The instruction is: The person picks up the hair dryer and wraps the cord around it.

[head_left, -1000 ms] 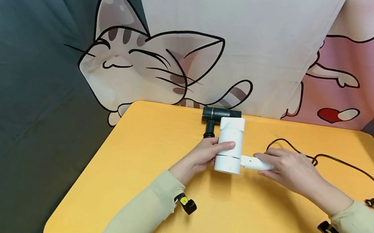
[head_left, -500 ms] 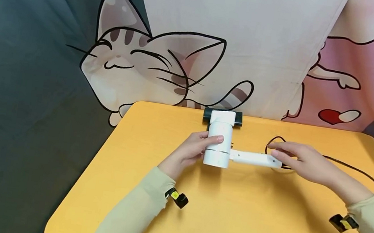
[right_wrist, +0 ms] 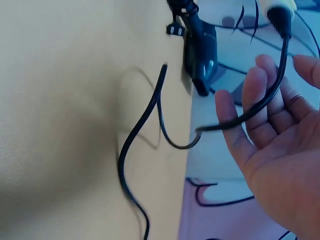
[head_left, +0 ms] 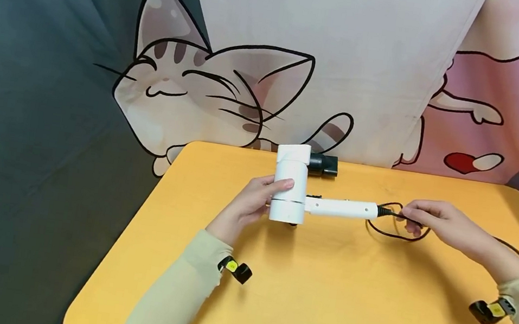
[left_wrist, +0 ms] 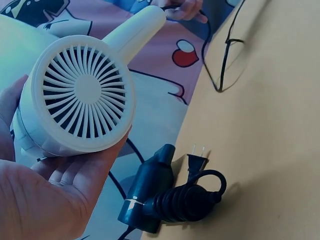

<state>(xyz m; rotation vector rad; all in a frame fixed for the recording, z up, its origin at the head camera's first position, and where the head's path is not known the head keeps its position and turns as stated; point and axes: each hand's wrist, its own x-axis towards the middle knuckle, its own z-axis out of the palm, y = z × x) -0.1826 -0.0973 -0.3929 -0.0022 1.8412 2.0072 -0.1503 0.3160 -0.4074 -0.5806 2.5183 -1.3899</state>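
Note:
My left hand (head_left: pixel 252 199) grips the barrel of a white hair dryer (head_left: pixel 293 158), thumb across the near side. The dryer is held above the table, its straight handle (head_left: pixel 342 208) pointing right. In the left wrist view its round slotted grille (left_wrist: pixel 87 92) faces the camera. A black power cord (head_left: pixel 392 236) leaves the handle's end and hangs in a loop. My right hand (head_left: pixel 450 225) is at this cord, just past the handle. In the right wrist view the cord (right_wrist: pixel 250 112) lies across the loosely bent fingers, with the thumb standing apart from it.
A black hair dryer (left_wrist: pixel 147 182) lies at the table's back edge, partly hidden behind the white one in the head view. Its cord is coiled up, with a two-pin plug (left_wrist: pixel 197 162) beside. The yellow table (head_left: pixel 320 301) ends at a cartoon-printed curtain (head_left: pixel 376 62).
My left hand has carried the white hair dryer left and slightly back. My right hand has let go of the handle and slid right to the cord.

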